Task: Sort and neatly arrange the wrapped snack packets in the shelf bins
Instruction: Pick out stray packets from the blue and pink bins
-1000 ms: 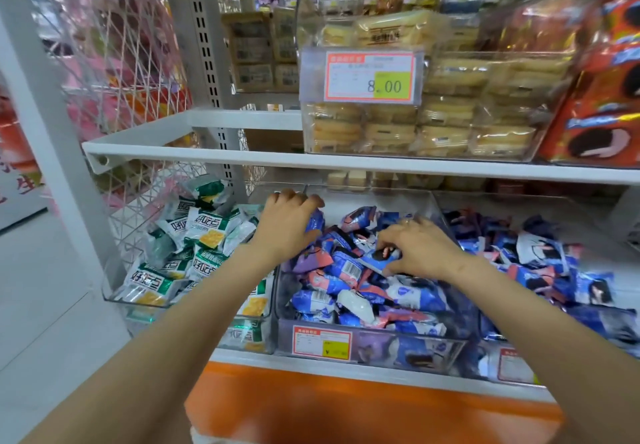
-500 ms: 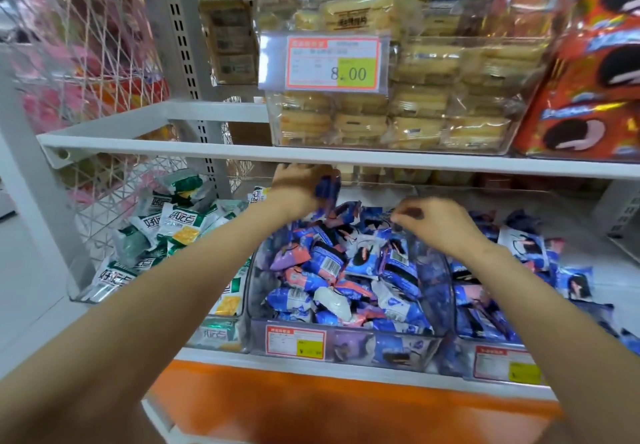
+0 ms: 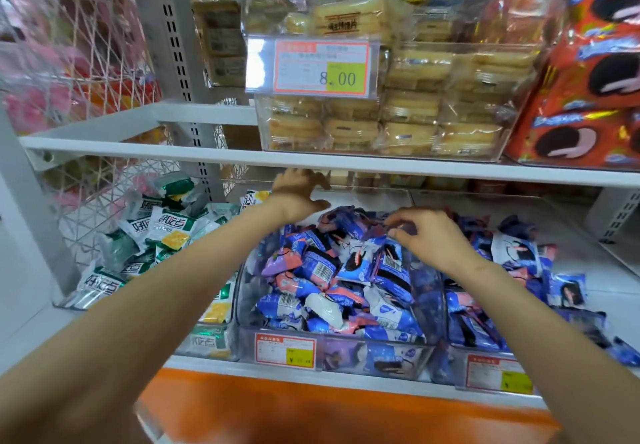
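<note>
Left hand (image 3: 300, 194) hovers spread, empty, over the middle bin's (image 3: 343, 357) back; right hand (image 3: 426, 237) pinches a blue packet (image 3: 375, 226) atop its heap. Best laid flat, label up.

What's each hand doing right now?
Left hand: open, holding nothing.
Right hand: pinching a blue packet.

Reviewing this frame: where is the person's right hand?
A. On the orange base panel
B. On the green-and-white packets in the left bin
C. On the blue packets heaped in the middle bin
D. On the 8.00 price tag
C: the right hand is over the middle clear bin, its fingers curled on a blue packet at the top of the heap.
</note>
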`<action>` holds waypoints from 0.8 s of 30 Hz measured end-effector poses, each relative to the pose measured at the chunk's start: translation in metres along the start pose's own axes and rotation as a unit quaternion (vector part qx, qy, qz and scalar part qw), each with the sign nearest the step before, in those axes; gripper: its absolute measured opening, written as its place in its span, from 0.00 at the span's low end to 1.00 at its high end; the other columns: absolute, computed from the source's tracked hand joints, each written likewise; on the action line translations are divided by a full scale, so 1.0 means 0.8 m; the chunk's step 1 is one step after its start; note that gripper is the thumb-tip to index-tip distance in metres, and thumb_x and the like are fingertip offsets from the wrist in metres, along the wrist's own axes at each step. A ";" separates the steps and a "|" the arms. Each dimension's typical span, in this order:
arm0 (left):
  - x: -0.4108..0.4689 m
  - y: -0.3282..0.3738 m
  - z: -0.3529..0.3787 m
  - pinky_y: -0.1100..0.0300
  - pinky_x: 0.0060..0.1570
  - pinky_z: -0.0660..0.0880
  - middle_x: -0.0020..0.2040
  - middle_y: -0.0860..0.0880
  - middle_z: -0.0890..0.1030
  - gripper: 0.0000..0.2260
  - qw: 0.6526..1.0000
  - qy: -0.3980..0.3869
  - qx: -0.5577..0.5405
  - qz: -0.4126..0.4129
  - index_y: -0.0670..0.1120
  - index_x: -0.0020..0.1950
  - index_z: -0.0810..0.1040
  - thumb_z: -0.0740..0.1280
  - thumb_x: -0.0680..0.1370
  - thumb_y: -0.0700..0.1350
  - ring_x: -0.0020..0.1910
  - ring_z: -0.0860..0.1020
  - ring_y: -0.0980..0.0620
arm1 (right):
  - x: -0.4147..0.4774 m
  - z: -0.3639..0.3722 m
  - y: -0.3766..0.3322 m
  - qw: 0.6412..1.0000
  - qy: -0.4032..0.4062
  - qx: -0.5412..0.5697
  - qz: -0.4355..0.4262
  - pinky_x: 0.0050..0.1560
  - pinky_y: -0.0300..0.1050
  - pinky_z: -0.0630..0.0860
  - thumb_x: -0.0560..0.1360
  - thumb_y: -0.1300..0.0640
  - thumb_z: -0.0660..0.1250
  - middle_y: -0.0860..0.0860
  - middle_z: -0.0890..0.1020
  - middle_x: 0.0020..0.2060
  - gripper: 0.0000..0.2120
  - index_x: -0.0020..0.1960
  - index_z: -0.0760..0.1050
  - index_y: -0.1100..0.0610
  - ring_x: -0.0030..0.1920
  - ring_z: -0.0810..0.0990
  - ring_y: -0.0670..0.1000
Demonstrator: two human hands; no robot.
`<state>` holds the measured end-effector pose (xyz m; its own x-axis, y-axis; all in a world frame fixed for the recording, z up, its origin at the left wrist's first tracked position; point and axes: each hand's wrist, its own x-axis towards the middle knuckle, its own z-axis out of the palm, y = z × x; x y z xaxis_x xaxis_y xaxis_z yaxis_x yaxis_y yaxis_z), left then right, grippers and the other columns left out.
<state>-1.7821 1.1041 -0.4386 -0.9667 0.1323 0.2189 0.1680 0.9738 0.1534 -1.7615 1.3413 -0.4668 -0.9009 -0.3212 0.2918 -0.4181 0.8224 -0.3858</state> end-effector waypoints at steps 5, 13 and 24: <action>-0.065 -0.045 -0.021 0.54 0.59 0.68 0.62 0.45 0.75 0.15 0.990 0.113 -0.062 -0.055 0.48 0.58 0.78 0.67 0.74 0.53 0.62 0.70 0.43 | 0.018 0.020 -0.024 0.992 -0.061 -0.038 -0.108 0.56 0.44 0.71 0.79 0.50 0.60 0.48 0.75 0.62 0.17 0.68 0.69 0.45 0.61 0.73 0.50; -0.119 -0.063 -0.010 0.54 0.55 0.68 0.56 0.44 0.78 0.11 0.991 0.090 -0.073 -0.073 0.46 0.57 0.78 0.67 0.77 0.47 0.59 0.71 0.44 | 0.056 0.036 -0.022 0.956 -0.148 -0.246 -0.067 0.59 0.54 0.71 0.80 0.43 0.54 0.54 0.79 0.51 0.21 0.49 0.79 0.56 0.55 0.76 0.56; -0.136 -0.087 -0.009 0.62 0.44 0.66 0.43 0.56 0.75 0.07 0.992 0.047 -0.110 -0.028 0.47 0.52 0.79 0.67 0.77 0.47 0.44 0.73 0.55 | 0.106 0.085 -0.081 0.963 -0.228 -0.080 -0.118 0.57 0.44 0.69 0.78 0.53 0.64 0.51 0.74 0.63 0.19 0.68 0.69 0.48 0.62 0.70 0.54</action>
<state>-1.6874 1.0205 -0.4658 -0.9555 0.0507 0.2905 0.1615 0.9142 0.3716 -1.8187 1.2284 -0.4766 -0.7552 -0.6513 -0.0747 -0.6276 0.7512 -0.2045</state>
